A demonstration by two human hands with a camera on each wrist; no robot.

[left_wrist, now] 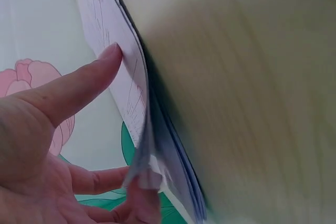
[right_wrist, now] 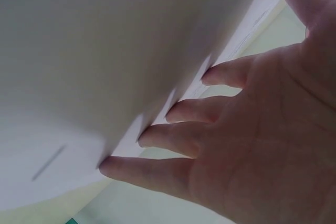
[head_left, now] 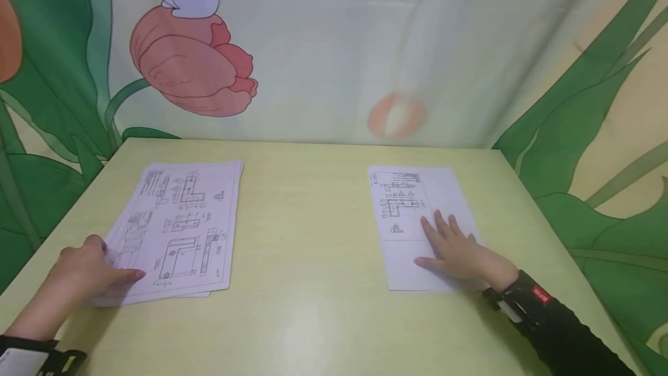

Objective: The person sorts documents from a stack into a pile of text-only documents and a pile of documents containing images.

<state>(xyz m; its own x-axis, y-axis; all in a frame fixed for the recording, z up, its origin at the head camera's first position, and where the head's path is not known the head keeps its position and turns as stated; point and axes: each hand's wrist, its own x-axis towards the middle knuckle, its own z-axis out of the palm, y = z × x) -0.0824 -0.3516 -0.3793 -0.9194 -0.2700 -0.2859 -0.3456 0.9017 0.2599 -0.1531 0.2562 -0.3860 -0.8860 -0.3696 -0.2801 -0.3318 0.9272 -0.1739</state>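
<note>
At the table's left lies a stack of printed sheets [head_left: 180, 237] with technical drawings of L-shaped parts. My left hand [head_left: 83, 268] holds the stack's near left corner, thumb on the printed face. In the left wrist view, fingers [left_wrist: 143, 198] sit under a lifted, curling top sheet [left_wrist: 128, 72], and further sheets [left_wrist: 181, 166] lie below it; how many are lifted I cannot tell. On the right, another drawing sheet [head_left: 417, 248] lies flat. My right hand [head_left: 456, 251] rests on it with fingers spread, fingertips [right_wrist: 113, 166] touching the paper.
Both papers lie on a pale wood-grain table [head_left: 308, 219], with a stretch of bare tabletop between them. A curtain [head_left: 323, 62] printed with flowers and leaves hangs behind the table and along its sides. Dark wrist straps [head_left: 522, 300] are on my wrists.
</note>
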